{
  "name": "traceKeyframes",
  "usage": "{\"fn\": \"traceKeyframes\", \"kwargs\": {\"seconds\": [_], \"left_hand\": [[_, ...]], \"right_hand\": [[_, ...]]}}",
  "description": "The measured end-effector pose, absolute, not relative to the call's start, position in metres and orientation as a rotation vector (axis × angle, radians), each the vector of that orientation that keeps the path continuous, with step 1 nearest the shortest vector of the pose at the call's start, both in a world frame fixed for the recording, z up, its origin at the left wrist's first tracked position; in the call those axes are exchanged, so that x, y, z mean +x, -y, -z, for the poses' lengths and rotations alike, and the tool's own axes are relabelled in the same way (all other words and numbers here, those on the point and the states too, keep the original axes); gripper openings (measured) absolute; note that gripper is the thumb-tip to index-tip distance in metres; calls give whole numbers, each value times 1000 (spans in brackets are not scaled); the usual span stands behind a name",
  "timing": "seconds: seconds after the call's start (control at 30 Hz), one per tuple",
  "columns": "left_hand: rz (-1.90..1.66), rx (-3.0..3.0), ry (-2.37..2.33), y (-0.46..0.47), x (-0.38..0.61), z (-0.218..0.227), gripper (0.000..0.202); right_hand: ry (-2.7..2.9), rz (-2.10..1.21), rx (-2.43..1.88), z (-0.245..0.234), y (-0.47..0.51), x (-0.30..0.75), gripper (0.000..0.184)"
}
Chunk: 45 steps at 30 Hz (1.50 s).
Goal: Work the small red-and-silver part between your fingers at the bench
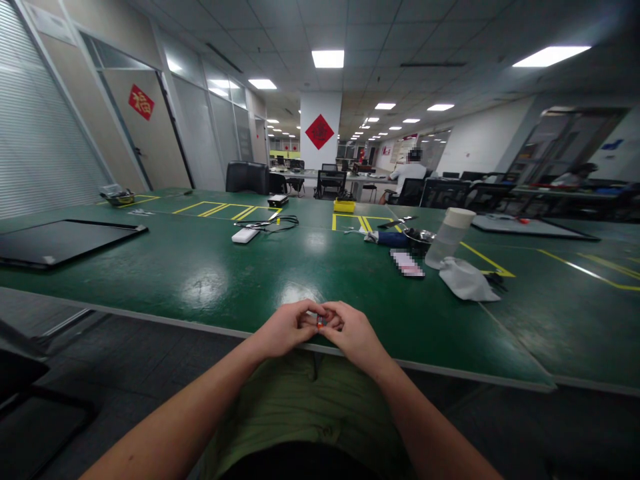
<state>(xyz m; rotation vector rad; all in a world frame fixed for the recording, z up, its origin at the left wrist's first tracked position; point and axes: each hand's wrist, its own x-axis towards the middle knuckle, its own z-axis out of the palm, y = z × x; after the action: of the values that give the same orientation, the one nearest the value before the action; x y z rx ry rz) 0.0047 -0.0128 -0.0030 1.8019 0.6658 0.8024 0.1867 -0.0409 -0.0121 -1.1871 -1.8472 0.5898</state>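
Observation:
My left hand (286,329) and my right hand (356,332) meet at the front edge of the green table (250,287). The fingers of both are curled together, tips close to each other. Between them shows a small thing with an orange part and a pale, shiny part (320,322); it is too small and too covered to name. Both hands seem closed on it, with thumbs at its near side. Most of the fingertips on the far side are partly hidden.
To the right are a patterned phone-like slab (407,263), a translucent cylinder (449,239), a white bag (466,279) and a metal bowl (421,237). A white box (245,235) with black cables lies ahead; a dark panel (65,241) lies left. A seated person (407,175) is far off.

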Motion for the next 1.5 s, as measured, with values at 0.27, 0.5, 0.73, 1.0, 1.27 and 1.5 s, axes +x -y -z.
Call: {"fn": "traceKeyframes", "kwargs": {"seconds": [0.27,0.5,0.73,1.0,1.27,1.5], "left_hand": [[-777,1872,-688,10,3,2,25],[-922,1942,-812,5,6,9,24],[-978,1985,-905,-1,9,10,28],[-1005,1849,-942,-5,8,9,19],[-1124,1615,-951,-13,6,17,20],[-1092,1791,-1021,-14,4,17,17]], "right_hand": [[1882,-607,-1163,8,43,186,31],[1863,-647,-1165,9,43,185,33],[1915,-531,-1140,9,44,185,16],[1923,-509,-1152,9,45,186,14],[1932,-485,-1156,9,45,186,14],[1938,-481,-1158,10,46,186,14]]}}
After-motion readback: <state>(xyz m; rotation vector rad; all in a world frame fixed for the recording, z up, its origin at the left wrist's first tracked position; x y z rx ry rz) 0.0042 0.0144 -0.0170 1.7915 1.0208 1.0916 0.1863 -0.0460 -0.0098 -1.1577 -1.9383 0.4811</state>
